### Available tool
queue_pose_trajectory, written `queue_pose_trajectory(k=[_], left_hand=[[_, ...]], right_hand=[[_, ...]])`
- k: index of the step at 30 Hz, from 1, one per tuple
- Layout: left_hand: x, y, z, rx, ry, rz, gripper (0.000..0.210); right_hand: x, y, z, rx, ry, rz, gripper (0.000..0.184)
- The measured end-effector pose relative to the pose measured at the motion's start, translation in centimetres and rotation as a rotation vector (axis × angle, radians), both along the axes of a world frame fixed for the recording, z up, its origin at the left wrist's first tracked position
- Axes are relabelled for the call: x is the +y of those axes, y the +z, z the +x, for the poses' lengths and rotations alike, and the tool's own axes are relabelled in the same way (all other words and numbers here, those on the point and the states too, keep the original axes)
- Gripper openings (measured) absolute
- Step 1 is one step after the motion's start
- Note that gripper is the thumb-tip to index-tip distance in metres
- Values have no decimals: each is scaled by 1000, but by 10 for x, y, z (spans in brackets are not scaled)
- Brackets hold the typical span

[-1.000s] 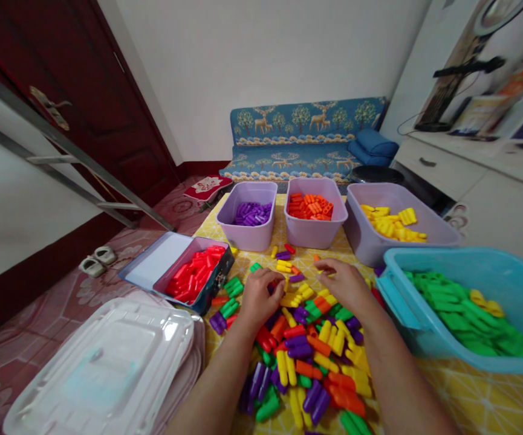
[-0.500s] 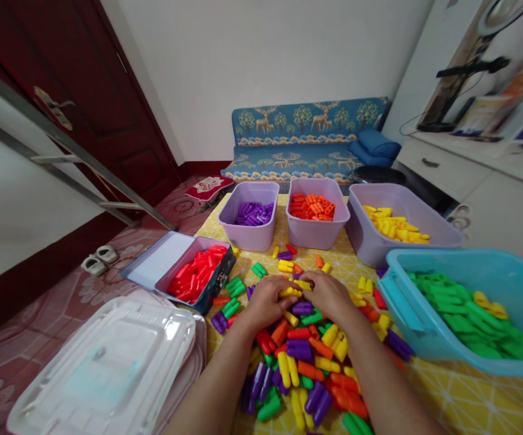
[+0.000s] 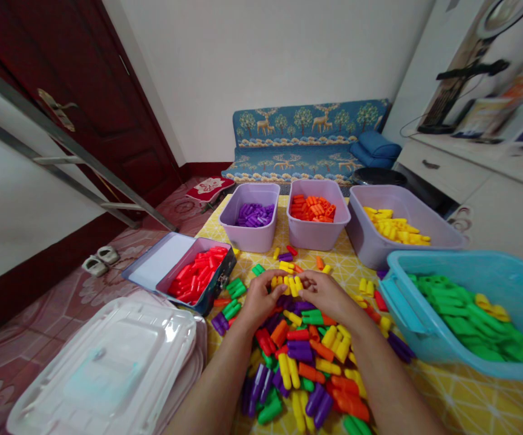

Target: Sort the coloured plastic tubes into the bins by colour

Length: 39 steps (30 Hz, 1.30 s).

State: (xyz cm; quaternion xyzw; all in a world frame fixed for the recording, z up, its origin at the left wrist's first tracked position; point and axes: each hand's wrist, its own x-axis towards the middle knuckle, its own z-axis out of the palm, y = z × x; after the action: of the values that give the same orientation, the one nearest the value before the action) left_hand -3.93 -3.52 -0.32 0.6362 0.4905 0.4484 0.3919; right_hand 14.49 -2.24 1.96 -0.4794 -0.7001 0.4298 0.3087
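Between my two hands, above the far side of a mixed heap, are several yellow plastic tube pieces [image 3: 292, 285] side by side. My left hand [image 3: 263, 297] grips them from the left, thumb and fingers closed. From the right, my right hand [image 3: 323, 294] pinches the same row. Whether the pieces are joined I cannot tell. Below lies the heap of paired plastic tubes [image 3: 300, 350] in red, orange, yellow, green and purple. Loose green pieces [image 3: 236, 287] lie left of my left hand, and a yellow pair [image 3: 366, 286] lies to the right of my right hand.
Lilac bins hold purple [image 3: 254, 214], orange [image 3: 313, 208] and yellow pieces [image 3: 395, 226] along the back. A blue tub [image 3: 424, 329] with green pieces, a few yellow among them, stands right. Left are an open tin [image 3: 218, 284] of red pieces and stacked clear lids [image 3: 107, 362].
My hands have drawn the yellow pieces together into one row between them. The pieces are now more upright and face me. The bins have stayed in place.
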Motion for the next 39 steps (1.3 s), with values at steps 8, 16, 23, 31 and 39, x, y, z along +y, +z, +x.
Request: queue_pose_trajectory(k=[8,16,23,31,39], left_hand=[[-2,7,-1,101,-19,49,25],[-2,9,-1,123,9,63,23],[0,5,-10,481,364,269,28],[0,-2,-8,498,32,150,59],[3,2,-7,275,-78,185,49]], right_hand=[[0,33,29,249,-164,-24,22],[3,49,45,764,-611,115,52],[16,5,40,146,-437,86,44],[3,-22,3,-318,-81,203,63],[-5,15,6,-161,36,202,57]])
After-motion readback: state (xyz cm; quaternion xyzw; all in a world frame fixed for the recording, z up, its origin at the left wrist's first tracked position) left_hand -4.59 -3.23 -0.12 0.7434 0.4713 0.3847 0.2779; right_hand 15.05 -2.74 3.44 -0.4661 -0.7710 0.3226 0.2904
